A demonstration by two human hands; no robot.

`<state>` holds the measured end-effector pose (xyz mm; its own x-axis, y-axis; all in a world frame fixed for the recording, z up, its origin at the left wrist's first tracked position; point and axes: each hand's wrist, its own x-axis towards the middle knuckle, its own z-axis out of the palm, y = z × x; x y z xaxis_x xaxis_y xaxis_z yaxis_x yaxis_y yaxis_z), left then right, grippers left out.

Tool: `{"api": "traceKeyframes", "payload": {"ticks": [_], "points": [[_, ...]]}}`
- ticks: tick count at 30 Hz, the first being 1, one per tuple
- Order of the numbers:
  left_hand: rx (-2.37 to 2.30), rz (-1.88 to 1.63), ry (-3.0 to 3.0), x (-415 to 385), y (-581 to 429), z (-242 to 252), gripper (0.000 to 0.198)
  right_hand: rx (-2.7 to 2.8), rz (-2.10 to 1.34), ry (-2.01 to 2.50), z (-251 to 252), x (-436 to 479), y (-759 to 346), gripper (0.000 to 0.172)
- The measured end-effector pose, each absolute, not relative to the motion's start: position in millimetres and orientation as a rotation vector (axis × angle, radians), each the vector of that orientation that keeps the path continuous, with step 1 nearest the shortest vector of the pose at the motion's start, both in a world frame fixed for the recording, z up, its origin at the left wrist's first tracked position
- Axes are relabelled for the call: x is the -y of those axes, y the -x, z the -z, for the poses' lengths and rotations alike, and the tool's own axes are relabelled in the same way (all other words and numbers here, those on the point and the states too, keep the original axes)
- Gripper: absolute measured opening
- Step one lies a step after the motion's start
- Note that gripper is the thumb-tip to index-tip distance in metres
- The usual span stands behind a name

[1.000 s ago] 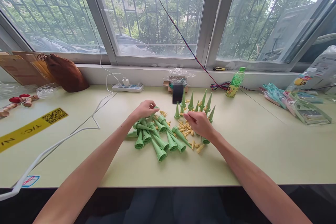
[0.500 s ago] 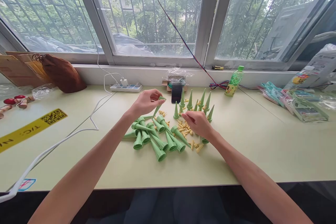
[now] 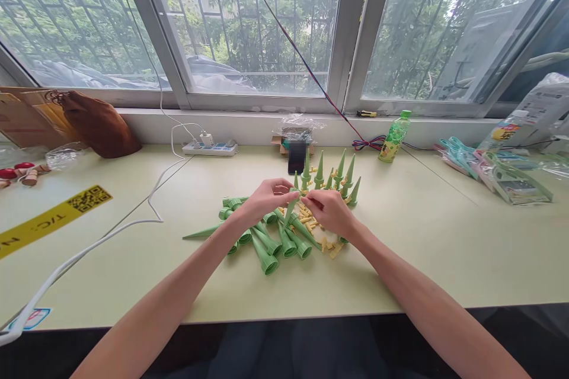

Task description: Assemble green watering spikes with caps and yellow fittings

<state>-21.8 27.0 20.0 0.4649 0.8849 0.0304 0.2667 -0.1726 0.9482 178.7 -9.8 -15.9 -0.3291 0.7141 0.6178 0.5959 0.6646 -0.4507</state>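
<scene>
My left hand (image 3: 265,198) is closed on a green plastic cone spike (image 3: 290,209), holding it point-down above a heap of like spikes (image 3: 262,243) lying on the pale green table (image 3: 133,260). My right hand (image 3: 329,212) is pinched at the spike's wide top end, with something small and yellow at its fingertips that I cannot make out fully. Small yellow pieces (image 3: 313,222) lie scattered under and beside the right hand. Several green spikes (image 3: 331,174) stand upright just behind the hands.
A dark phone (image 3: 296,157) stands behind the upright spikes. A white power strip (image 3: 208,148) and its cable (image 3: 89,249) run across the left side. A green bottle (image 3: 391,137), a brown pouch (image 3: 95,124), yellow QR tape (image 3: 48,219) and packaged items (image 3: 502,174) lie around.
My left hand lifted a spike from the heap and brought it right and down to meet the right hand. The right hand rose slightly from the yellow pieces toward it.
</scene>
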Motion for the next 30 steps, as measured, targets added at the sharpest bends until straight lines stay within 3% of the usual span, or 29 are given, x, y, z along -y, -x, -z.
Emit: {"api": "traceKeyframes", "payload": {"ticks": [10, 15, 22, 30], "points": [[-1.045, -0.824, -1.753, -23, 23, -13, 0.046, 2.047, -0.178, 1.059, 20, 9, -177, 0.028], [-1.057, -0.913, -1.698, -22, 24, -14, 0.045, 1.976, -0.246, 1.051, 18, 12, -175, 0.009], [-0.928, -0.884, -1.599, -14, 20, -12, 0.04, 1.945, -0.261, 1.018, 15, 17, -171, 0.03], [-0.948, -0.822, -1.542, -6, 14, -12, 0.049, 1.907, -0.287, 0.961, 16, 16, -169, 0.014]]}}
